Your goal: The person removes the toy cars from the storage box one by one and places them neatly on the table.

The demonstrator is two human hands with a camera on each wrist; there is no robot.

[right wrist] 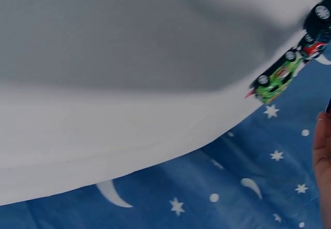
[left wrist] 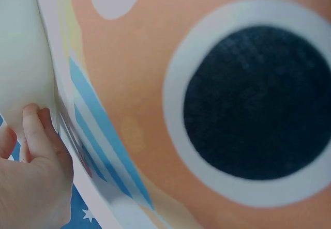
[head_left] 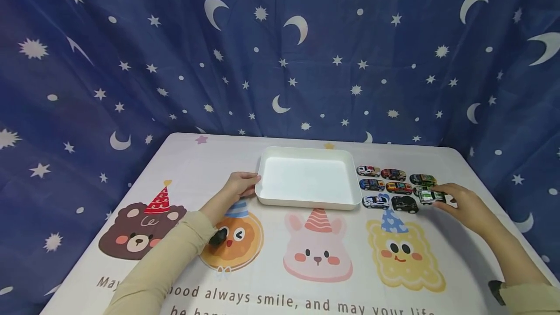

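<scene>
My left hand [head_left: 239, 186] holds the left end of a shallow white tray [head_left: 262, 198], thumb at the rim. In the left wrist view, the left hand's [left wrist: 39, 169] fingertips press against the pale wall of the tray [left wrist: 26, 43]. At the right, my right hand [head_left: 465, 205] pinches a white-and-green toy car [head_left: 430, 196] between thumb and fingers. Just behind it a green toy car [head_left: 423, 179] sits on the table. Only part of the right hand [right wrist: 323, 159] shows at the right wrist view's edge, its hold cut off there; a green toy car [right wrist: 279, 79] appears nearby.
More toy cars stand in rows beside the tray's right end, among them a yellow-and-red one [head_left: 399, 187], a black one [head_left: 404, 203] and a white one [head_left: 376, 201]. The cartoon-printed tablecloth [head_left: 271, 256] covers the table. A blue star-patterned curtain [head_left: 280, 62] hangs behind.
</scene>
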